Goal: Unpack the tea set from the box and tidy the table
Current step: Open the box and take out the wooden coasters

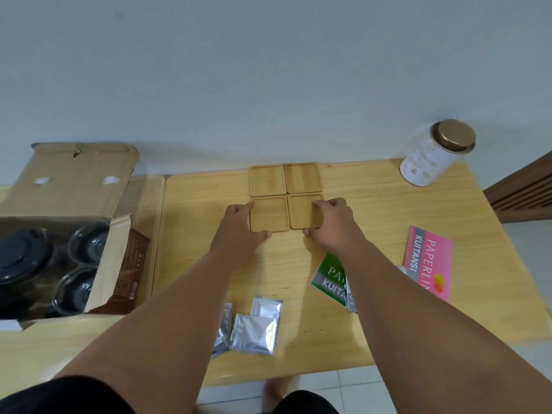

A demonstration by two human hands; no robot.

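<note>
Several square bamboo coasters lie in a two-by-two block on the wooden table (373, 210). My left hand (239, 225) grips the near left coaster (269, 215) by its left edge and front corner. The near right coaster (303, 212) is pinched by my right hand (331, 219), fingers over its right side and thumb at its front edge. The far two coasters (266, 180) (303, 177) lie untouched behind them. An open cardboard box (71, 186) stands at the left, holding a dark teapot (21, 258) and two dark cups (89, 240) (74, 289).
Three silver foil sachets (254, 331) lie near the table's front edge. A green receipt book (328, 276) and a pink one (428, 261) lie at the right. A white tin with a bronze lid (434, 153) stands at the far right corner. The wall is close behind.
</note>
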